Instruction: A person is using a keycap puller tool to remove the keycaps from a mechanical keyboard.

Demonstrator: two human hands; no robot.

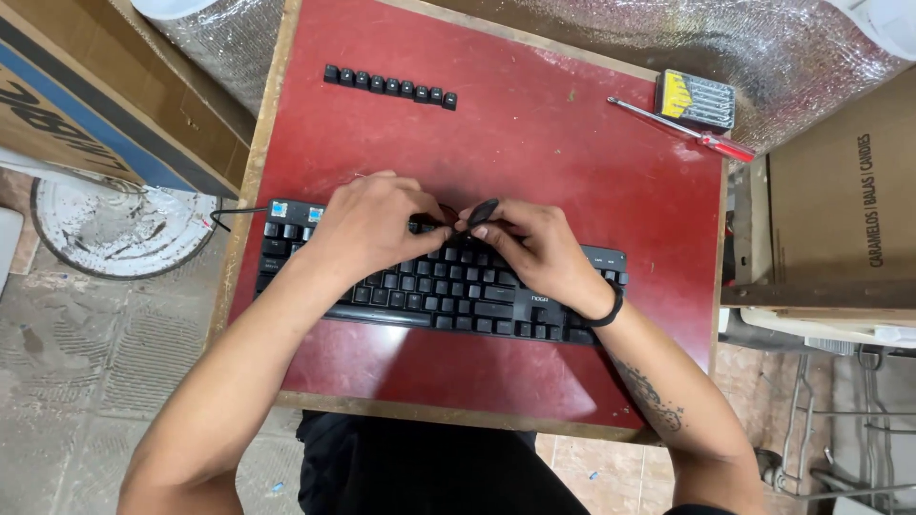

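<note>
A black keyboard [448, 291] lies across the red table [534, 143], with two bare blue switches [296, 212] showing at its top left corner. My left hand [367, 229] rests over the keyboard's upper rows, fingers pinched together at a key. My right hand [534, 243] meets it from the right and grips a small black keycap puller [482, 212] between thumb and fingers. A row of several removed black keycaps [389, 87] is lined up at the far left of the table.
A red-handled screwdriver [682, 132] and a yellow-and-black bit set [697, 99] lie at the table's far right. Cardboard boxes [86, 86] stand left, another box [840, 210] right. A white bucket [114, 229] sits on the floor at left. Silver foil sheeting [668, 38] lies behind.
</note>
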